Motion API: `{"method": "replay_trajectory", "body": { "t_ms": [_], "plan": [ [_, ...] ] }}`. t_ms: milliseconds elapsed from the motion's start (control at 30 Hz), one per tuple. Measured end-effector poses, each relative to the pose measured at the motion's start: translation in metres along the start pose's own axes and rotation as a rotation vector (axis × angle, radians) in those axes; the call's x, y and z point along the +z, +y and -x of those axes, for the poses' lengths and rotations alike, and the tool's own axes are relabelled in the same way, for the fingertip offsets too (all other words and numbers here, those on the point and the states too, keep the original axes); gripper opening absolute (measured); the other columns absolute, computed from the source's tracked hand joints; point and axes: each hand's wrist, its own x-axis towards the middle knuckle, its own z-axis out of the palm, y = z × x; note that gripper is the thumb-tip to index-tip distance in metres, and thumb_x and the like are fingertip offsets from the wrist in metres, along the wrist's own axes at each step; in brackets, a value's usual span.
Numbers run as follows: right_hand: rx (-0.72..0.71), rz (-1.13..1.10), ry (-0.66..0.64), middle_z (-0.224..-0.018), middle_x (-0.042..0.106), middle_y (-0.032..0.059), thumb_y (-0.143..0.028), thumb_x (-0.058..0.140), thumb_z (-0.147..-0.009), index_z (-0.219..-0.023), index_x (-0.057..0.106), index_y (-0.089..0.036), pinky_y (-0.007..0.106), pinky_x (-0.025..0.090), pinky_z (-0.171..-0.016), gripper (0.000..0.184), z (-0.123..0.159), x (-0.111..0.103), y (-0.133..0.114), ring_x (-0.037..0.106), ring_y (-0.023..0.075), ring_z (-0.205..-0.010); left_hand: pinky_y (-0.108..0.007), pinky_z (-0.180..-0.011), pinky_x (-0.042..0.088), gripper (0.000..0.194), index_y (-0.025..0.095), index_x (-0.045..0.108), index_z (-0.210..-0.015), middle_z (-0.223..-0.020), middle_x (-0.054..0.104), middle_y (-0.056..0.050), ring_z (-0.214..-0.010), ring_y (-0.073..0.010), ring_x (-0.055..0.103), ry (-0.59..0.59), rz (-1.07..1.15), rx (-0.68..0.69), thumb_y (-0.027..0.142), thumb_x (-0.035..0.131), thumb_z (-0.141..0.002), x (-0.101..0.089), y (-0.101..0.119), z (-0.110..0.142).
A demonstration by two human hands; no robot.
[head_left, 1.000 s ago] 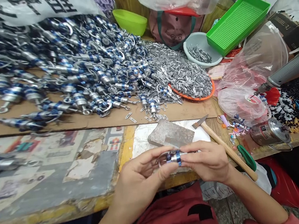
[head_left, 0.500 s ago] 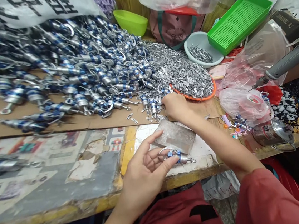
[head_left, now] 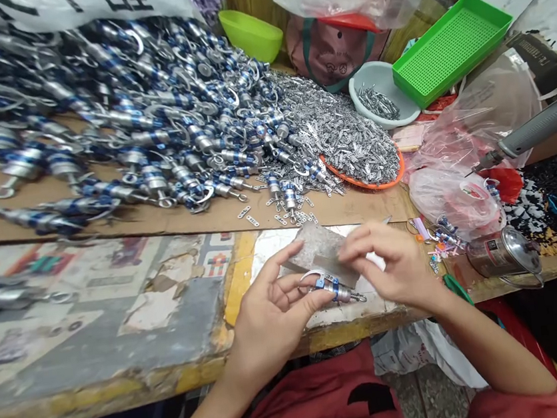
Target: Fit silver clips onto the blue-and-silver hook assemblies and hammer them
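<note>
My left hand (head_left: 270, 314) pinches a small silver and blue metal clasp (head_left: 332, 288) between thumb and fingers, just above the near table edge. My right hand (head_left: 389, 260) hovers to the right of the clasp, fingers curled in a pinch; what it holds is too small and blurred to name. Both hands are over a grey stone block (head_left: 321, 250) on a white sheet. A big heap of the same blue and silver clasps (head_left: 147, 116) covers the cardboard at the back left. Small flat metal links (head_left: 346, 141) are piled on an orange plate (head_left: 395, 172).
A white bowl (head_left: 362, 85) of metal pins, a lime bowl (head_left: 251, 34) and a green mesh tray (head_left: 451, 45) stand at the back. A metal tin (head_left: 502, 254), plastic bags (head_left: 453, 196) and a grey power tool (head_left: 536, 129) lie to the right.
My right hand reached out to the loose metal links by the orange plate, then came back beside the clasp. The left hand has kept hold of the clasp.
</note>
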Motion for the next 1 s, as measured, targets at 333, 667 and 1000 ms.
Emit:
{"method": "replay_trajectory", "body": {
  "t_ms": [333, 667, 1000],
  "plan": [
    [-0.39, 0.022, -0.071, -0.082, 0.066, 0.012, -0.004, 0.039, -0.085, -0.09, 0.057, -0.012, 0.029, 0.055, -0.074, 0.021, 0.018, 0.017, 0.019, 0.064, 0.0158, -0.086, -0.016, -0.064, 0.056, 0.053, 0.012, 0.067, -0.102, -0.069, 0.072, 0.001, -0.064, -0.0106, 0.066, 0.049, -0.081, 0.009, 0.02, 0.079, -0.05, -0.004, -0.003, 0.002],
    [-0.621, 0.155, -0.116, -0.078, 0.069, 0.0101, -0.012, 0.038, -0.092, -0.084, 0.056, -0.011, 0.028, 0.055, -0.077, 0.019, 0.015, 0.007, 0.018, 0.065, 0.0184, -0.091, -0.016, -0.067, 0.054, 0.021, 0.027, 0.075, -0.076, -0.077, 0.076, 0.001, -0.071, -0.0147, 0.07, 0.03, -0.365, 0.193, 0.023, 0.074, -0.056, -0.005, 0.004, 0.001],
    [-0.404, 0.171, -0.061, -0.093, 0.069, 0.0105, -0.006, 0.038, -0.087, -0.092, 0.055, -0.015, 0.029, 0.053, -0.083, 0.019, 0.046, -0.003, 0.009, 0.062, 0.0165, -0.101, -0.015, -0.061, 0.053, 0.016, 0.032, 0.075, -0.076, -0.074, 0.075, 0.002, -0.068, -0.0137, 0.07, -0.044, -0.569, 0.389, 0.022, 0.068, -0.066, -0.009, 0.004, 0.001]
  ]
}}
